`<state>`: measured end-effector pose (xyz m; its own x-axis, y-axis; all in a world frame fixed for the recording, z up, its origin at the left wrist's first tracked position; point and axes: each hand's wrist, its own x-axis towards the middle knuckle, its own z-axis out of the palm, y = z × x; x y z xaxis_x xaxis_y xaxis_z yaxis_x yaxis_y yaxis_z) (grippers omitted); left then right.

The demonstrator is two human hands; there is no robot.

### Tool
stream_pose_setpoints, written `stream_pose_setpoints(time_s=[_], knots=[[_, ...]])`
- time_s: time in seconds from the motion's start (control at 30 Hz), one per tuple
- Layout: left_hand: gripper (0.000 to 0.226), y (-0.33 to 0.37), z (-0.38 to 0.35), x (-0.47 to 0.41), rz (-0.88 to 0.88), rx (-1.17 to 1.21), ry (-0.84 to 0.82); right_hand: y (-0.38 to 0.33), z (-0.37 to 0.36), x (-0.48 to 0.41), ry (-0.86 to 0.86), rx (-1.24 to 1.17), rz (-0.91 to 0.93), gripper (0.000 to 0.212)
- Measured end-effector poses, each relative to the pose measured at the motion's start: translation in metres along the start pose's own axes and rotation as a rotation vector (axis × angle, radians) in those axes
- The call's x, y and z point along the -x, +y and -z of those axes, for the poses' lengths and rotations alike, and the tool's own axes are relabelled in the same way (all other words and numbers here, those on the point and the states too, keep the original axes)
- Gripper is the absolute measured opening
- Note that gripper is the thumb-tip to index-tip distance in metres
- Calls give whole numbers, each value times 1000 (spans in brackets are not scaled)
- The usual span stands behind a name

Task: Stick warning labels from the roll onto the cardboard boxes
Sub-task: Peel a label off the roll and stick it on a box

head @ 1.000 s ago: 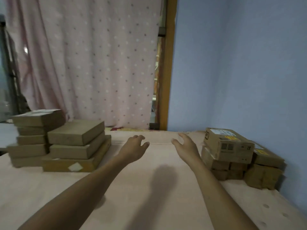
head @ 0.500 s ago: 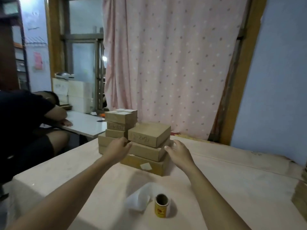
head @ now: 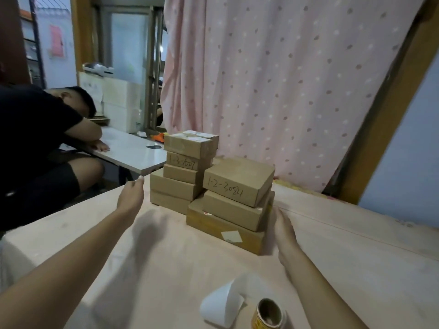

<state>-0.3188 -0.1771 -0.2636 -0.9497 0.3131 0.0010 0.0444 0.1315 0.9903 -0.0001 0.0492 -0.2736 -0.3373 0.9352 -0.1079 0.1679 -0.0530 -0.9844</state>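
Observation:
Two stacks of brown cardboard boxes stand on the table. The taller stack (head: 187, 167) is at the back left; the nearer stack of three flat boxes (head: 235, 203) has "1-2-3084" written on its top box. My left hand (head: 131, 197) is open, held flat just left of the stacks, apart from them. My right hand (head: 283, 230) is open with its palm beside the right end of the bottom box; contact is unclear. The label roll (head: 268, 314), yellow with a cardboard core, stands near the front edge, a white backing strip (head: 223, 305) curling from it.
The table (head: 166, 269) is covered in pale pink. A person in black (head: 40, 138) leans on a white table (head: 133, 153) at the left. A dotted pink curtain (head: 273, 79) hangs behind the boxes, with a wooden door frame (head: 380, 110) on the right.
The view swung left from the right-hand boxes to these stacks and moved closer. My hands have spread apart, from the nearer stack's sides to flanking both stacks.

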Motion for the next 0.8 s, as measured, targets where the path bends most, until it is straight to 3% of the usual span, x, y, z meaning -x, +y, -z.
stream_pose_setpoints(time_s=[0.23, 0.4, 0.57, 0.8], knots=[[69, -19, -30, -55, 60, 366, -157, 27, -21, -38, -76, -58, -119, 44], [70, -28, -39, -75, 75, 405, -95, 32, -23, -46, 9, -7, -76, 33], [57, -33, -55, -87, 106, 413, -208, 43, -24, -55, -13, -13, -58, 28], [47, -50, -69, -90, 121, 408, -108, 43, -20, -52, -23, 5, -29, 29]])
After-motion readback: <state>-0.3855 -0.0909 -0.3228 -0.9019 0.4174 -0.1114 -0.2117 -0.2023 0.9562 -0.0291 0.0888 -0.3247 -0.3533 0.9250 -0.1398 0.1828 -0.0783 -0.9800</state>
